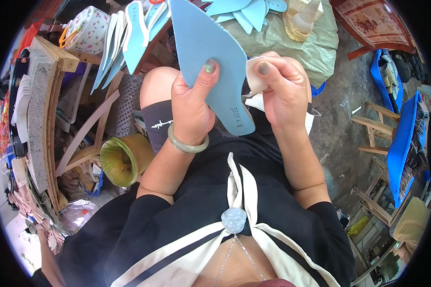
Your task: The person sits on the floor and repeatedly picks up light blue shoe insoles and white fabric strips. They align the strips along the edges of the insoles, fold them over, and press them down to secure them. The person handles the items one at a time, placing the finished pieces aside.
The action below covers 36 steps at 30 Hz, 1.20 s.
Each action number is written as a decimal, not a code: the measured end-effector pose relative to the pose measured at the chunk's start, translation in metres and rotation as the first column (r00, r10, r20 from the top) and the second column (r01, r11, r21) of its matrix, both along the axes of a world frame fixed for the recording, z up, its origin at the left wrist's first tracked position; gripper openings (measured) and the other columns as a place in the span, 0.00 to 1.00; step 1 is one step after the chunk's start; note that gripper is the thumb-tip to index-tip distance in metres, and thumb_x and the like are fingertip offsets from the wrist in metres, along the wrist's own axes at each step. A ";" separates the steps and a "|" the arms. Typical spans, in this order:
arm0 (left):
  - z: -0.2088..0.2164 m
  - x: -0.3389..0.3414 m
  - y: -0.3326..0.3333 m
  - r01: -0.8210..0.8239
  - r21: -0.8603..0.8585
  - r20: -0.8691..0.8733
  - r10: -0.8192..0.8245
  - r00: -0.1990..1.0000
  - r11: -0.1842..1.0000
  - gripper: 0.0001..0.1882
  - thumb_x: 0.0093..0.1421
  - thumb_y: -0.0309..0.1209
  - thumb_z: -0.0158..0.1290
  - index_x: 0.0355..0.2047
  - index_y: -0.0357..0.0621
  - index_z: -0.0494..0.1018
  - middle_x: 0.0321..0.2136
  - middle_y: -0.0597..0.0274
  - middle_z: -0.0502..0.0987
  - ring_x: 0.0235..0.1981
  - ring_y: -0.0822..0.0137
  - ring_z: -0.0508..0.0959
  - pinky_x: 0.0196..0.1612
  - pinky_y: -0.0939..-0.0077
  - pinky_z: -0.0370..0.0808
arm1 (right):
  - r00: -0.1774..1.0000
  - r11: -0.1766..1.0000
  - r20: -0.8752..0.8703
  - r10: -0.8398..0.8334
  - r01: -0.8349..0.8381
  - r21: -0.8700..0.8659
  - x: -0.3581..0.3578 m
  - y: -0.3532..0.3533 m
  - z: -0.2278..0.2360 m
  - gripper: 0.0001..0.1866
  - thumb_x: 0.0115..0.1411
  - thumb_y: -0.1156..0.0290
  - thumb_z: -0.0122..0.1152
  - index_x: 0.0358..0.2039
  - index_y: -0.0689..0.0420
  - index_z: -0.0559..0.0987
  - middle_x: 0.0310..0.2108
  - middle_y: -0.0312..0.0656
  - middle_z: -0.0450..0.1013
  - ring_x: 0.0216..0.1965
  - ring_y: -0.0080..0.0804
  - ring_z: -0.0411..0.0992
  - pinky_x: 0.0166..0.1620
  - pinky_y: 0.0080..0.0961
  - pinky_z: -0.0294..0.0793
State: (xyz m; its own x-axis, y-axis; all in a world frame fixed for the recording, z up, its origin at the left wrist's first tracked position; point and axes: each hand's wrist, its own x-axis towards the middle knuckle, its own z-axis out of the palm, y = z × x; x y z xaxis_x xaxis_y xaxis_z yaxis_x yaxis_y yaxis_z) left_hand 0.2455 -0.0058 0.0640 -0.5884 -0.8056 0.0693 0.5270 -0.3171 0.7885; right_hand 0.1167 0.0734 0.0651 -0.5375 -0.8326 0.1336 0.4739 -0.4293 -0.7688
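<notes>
The left hand [192,112] grips a blue insole [203,43], thumb on top; the right hand [287,95], fingers curled, pinches a white strip [255,82].

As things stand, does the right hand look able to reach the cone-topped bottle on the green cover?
Probably, after letting go: the right hand pinches a white strip, but the stretch of green cover toward the bottle looks unobstructed.
</notes>
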 end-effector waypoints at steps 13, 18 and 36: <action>0.000 0.005 0.002 0.033 -0.089 -0.064 -0.039 0.997 0.996 0.14 0.62 0.33 0.55 0.44 0.39 0.72 0.39 0.62 0.78 0.37 0.72 0.78 0.40 0.79 0.75 | 0.992 0.993 0.053 0.115 -0.113 -0.039 0.006 0.000 0.006 0.05 0.55 0.76 0.64 0.32 0.63 0.81 0.31 0.37 0.75 0.35 0.22 0.70 0.42 0.19 0.68; 0.015 0.017 -0.004 0.061 -0.292 0.187 -0.005 0.982 0.954 0.14 0.61 0.32 0.57 0.44 0.39 0.73 0.40 0.62 0.77 0.38 0.73 0.77 0.43 0.78 0.74 | 0.560 0.963 -0.808 -0.186 0.265 -0.038 0.002 0.004 0.021 0.05 0.50 0.75 0.67 0.29 0.61 0.82 0.28 0.36 0.74 0.32 0.25 0.68 0.37 0.20 0.67; -0.008 0.016 -0.032 0.085 -0.256 -0.023 -0.094 0.995 0.963 0.30 0.69 0.45 0.34 0.62 0.35 0.53 0.62 0.40 0.57 0.62 0.47 0.62 0.63 0.53 0.60 | 0.833 0.958 -0.531 0.153 0.007 0.286 0.018 -0.025 -0.002 0.14 0.64 0.68 0.56 0.48 0.59 0.77 0.39 0.34 0.76 0.39 0.15 0.70 0.41 0.13 0.70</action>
